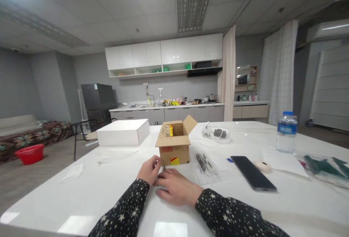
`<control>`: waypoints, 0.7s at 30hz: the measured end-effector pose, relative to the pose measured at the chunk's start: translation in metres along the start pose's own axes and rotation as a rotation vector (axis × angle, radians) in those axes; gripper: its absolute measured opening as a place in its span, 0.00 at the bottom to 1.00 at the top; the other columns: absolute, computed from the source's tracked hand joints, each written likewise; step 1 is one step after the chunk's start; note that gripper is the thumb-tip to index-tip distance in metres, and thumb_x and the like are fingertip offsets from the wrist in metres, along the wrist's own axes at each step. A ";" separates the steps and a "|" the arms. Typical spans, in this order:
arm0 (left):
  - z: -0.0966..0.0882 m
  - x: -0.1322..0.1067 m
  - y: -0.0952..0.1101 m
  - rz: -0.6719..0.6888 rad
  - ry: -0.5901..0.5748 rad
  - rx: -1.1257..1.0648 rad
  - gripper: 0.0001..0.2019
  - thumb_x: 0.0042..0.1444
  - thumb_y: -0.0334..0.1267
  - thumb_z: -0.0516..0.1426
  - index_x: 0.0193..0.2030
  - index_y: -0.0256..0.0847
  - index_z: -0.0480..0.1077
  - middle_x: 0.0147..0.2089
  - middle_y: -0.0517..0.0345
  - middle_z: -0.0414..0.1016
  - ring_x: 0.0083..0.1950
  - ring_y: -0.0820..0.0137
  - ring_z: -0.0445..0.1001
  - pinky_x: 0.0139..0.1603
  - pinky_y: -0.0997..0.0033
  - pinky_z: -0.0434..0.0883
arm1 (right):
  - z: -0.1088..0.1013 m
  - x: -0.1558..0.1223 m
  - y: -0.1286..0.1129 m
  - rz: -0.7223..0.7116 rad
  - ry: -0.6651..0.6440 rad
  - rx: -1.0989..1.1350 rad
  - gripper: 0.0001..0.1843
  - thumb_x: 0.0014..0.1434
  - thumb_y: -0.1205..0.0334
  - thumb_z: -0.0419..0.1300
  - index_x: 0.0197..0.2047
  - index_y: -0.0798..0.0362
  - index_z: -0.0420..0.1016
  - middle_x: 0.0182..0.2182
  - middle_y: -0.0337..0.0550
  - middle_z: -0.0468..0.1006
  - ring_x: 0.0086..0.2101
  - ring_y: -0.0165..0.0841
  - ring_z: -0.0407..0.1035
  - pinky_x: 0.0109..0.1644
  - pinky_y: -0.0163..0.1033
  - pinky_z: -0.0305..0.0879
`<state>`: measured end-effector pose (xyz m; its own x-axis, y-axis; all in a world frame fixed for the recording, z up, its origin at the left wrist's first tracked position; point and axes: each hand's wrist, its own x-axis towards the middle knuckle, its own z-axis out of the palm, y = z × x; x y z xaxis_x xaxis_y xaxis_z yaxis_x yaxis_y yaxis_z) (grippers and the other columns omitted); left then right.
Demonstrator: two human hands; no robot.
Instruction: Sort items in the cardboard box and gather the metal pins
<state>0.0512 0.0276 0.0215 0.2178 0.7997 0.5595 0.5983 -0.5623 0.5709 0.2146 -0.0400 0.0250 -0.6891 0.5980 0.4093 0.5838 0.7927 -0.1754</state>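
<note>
An opened cardboard box (pixel 174 153) stands on the white table in front of me, one flap raised and the front flap folded outward. My left hand (pixel 149 169) is at its lower left corner with thumb and fingers curled together. Close against it, my right hand (pixel 178 188) lies low over the table, fingers bent toward the left fingertips. A tiny dark tip shows between the hands; what they pinch is too small to make out. Right of the box is a clear plastic case (pixel 215 175) with several thin metal bits (pixel 204 162).
A white box (pixel 122 133) sits at the back left, near thin white sheets (pixel 116 156). To the right are a black phone (pixel 253 173), a small round pale object (pixel 262 166), a water bottle (pixel 286 133) and a plastic bag with green contents (pixel 327 168). A white device with cable (pixel 215 133) lies behind.
</note>
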 end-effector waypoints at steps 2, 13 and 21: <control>-0.005 0.000 0.009 0.002 0.026 -0.009 0.13 0.58 0.46 0.48 0.34 0.42 0.68 0.23 0.62 0.70 0.25 0.70 0.68 0.30 0.71 0.63 | -0.008 0.000 -0.006 0.000 0.024 -0.016 0.13 0.62 0.59 0.56 0.49 0.49 0.75 0.43 0.45 0.75 0.44 0.39 0.65 0.51 0.45 0.59; -0.037 -0.016 0.034 -0.004 0.022 0.007 0.13 0.58 0.44 0.48 0.35 0.41 0.69 0.25 0.61 0.73 0.27 0.70 0.71 0.29 0.73 0.64 | -0.013 0.000 -0.036 0.012 0.038 -0.018 0.13 0.62 0.60 0.56 0.48 0.50 0.76 0.41 0.46 0.77 0.44 0.39 0.67 0.52 0.43 0.60; -0.118 -0.020 0.065 0.140 0.456 0.114 0.16 0.61 0.44 0.52 0.28 0.38 0.73 0.24 0.61 0.72 0.27 0.74 0.70 0.29 0.75 0.69 | -0.021 0.013 -0.029 0.023 0.033 0.034 0.12 0.62 0.60 0.55 0.47 0.51 0.76 0.42 0.45 0.76 0.45 0.38 0.68 0.54 0.43 0.60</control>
